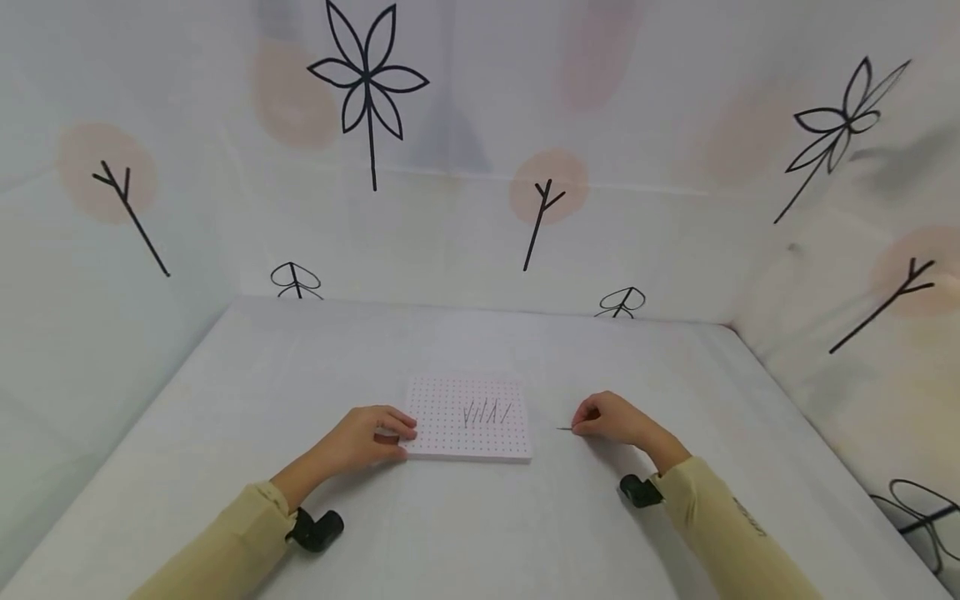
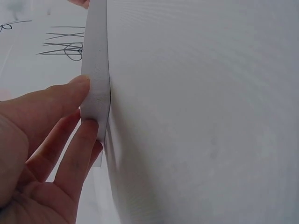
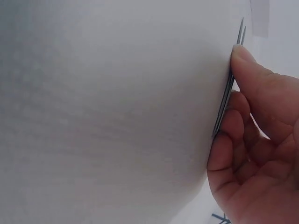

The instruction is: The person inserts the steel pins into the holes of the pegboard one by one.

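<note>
A white board [image 1: 435, 435] dotted with small holes lies on the table in the head view. Several thin dark pins [image 1: 504, 414] stand slanted in its right half. My left hand [image 1: 375, 437] holds the board's left edge; in the left wrist view the thumb [image 2: 77, 88] touches the upper edge and other fingers lie along the side at the corner. Right of the board, low at the table, my right hand [image 1: 613, 418] pinches two thin dark needle-like rods [image 3: 227, 95] with pointed tips. Whether they are joined is hidden by the fingers.
A white-covered table [image 1: 480, 533] extends around the board. White cloth walls [image 1: 465, 242] with drawn flowers and twigs enclose its back and sides. Each wrist carries a black camera, one below the left hand [image 1: 318, 531] and one below the right.
</note>
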The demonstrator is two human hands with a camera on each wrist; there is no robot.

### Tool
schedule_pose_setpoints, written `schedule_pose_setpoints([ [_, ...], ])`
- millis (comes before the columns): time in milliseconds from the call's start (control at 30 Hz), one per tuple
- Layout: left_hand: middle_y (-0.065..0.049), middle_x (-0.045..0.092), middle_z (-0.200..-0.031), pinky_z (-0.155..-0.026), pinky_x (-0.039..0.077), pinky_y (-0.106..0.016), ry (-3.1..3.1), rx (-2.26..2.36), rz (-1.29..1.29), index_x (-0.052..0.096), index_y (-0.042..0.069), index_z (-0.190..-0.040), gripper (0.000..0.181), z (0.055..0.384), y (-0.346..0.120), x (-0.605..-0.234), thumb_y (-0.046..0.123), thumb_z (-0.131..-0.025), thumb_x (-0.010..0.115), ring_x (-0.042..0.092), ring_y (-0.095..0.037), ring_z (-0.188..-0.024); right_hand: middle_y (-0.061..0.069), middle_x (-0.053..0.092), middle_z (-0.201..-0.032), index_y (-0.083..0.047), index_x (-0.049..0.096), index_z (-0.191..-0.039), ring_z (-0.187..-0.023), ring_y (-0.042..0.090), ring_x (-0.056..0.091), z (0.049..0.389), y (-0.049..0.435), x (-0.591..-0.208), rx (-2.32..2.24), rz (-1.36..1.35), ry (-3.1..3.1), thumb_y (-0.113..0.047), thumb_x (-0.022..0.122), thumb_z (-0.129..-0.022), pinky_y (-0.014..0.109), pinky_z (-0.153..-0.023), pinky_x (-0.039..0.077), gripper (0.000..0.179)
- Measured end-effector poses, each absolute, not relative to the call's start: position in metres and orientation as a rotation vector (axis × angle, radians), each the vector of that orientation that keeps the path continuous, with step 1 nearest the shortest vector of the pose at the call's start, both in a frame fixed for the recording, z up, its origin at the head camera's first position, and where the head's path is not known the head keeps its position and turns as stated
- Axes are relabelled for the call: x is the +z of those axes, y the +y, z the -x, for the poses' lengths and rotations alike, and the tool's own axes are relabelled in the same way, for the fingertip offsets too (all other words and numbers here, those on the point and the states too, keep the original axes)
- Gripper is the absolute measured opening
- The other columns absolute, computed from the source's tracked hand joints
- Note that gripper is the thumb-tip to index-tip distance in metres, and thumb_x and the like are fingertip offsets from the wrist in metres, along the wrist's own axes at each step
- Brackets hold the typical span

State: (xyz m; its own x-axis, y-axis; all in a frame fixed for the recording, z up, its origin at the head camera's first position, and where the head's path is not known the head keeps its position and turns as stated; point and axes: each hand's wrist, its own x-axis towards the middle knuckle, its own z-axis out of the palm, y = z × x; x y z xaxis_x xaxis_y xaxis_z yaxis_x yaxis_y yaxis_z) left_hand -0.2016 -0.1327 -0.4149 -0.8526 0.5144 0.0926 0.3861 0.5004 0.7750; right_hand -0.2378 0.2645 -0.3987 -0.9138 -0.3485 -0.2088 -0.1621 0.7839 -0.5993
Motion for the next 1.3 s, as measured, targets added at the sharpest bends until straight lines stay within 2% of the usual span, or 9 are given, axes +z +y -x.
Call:
schedule_pose_setpoints([
  [300, -0.01, 0.063, -0.108, -0.077, 0.054, -0.024, 2.571, 1.283, -0.752, 0.071, -0.001, -0.096, 0.022, 0.199, -0.133, -0.413, 0.003, -0.075, 0.076, 0.062, -0.025, -0.098, 0.001, 0.055, -0.081, -0.004, 0.059, -0.089, -0.077, 0.017, 0.048, 0.236, 0.264, -0.4, -0.929, 0.434, 2.705, -0.009, 0.061, -0.089, 0.029, -0.067, 0.043, 0.006],
  [400, -0.011, 0.063, -0.108, -0.078, 0.054, -0.024, 2.561, 1.297, -0.757, 0.071, -0.001, -0.096, 0.022, 0.198, -0.133, -0.413, 0.002, -0.074, 0.076, 0.061, -0.026, -0.098, 0.001, 0.057, -0.081, -0.003, 0.059, -0.091, -0.076, 0.017, 0.051, 0.235, 0.261, -0.4, -0.988, 0.429, 2.762, -0.007, 0.06, -0.089, 0.029, -0.065, 0.045, 0.004],
  [600, -0.012, 0.062, -0.109, -0.078, 0.054, -0.025, 2.561, 1.303, -0.764, 0.071, -0.001, -0.096, 0.022, 0.197, -0.133, -0.412, 0.002, -0.075, 0.076, 0.061, -0.027, -0.099, 0.001, 0.065, -0.081, -0.002, 0.063, -0.098, -0.073, 0.016, 0.058, 0.23, 0.253, -0.4, -1.154, 0.374, 2.808, -0.008, 0.065, -0.087, 0.027, -0.062, 0.049, 0.012],
  [867, -0.012, 0.063, -0.108, -0.077, 0.054, -0.025, 2.571, 1.292, -0.772, 0.071, -0.002, -0.096, 0.022, 0.196, -0.133, -0.41, 0.001, -0.074, 0.076, 0.062, -0.027, -0.098, 0.006, 0.067, -0.081, -0.001, 0.061, -0.091, -0.073, 0.019, 0.064, 0.22, 0.236, -0.401, -1.396, 0.336, 2.671, -0.01, 0.068, -0.085, 0.029, -0.067, 0.055, 0.013],
  [1300, -0.012, 0.063, -0.109, -0.077, 0.054, -0.024, 2.581, 1.285, -0.817, 0.071, 0.0, -0.097, 0.022, 0.197, -0.131, -0.41, 0.002, -0.075, 0.076, 0.061, -0.028, -0.1, 0.003, 0.064, -0.077, -0.004, 0.063, -0.086, -0.071, 0.019, 0.063, 0.216, 0.213, -0.398, -1.395, 0.45, 2.673, -0.014, 0.071, -0.083, 0.031, -0.063, 0.053, 0.012],
])
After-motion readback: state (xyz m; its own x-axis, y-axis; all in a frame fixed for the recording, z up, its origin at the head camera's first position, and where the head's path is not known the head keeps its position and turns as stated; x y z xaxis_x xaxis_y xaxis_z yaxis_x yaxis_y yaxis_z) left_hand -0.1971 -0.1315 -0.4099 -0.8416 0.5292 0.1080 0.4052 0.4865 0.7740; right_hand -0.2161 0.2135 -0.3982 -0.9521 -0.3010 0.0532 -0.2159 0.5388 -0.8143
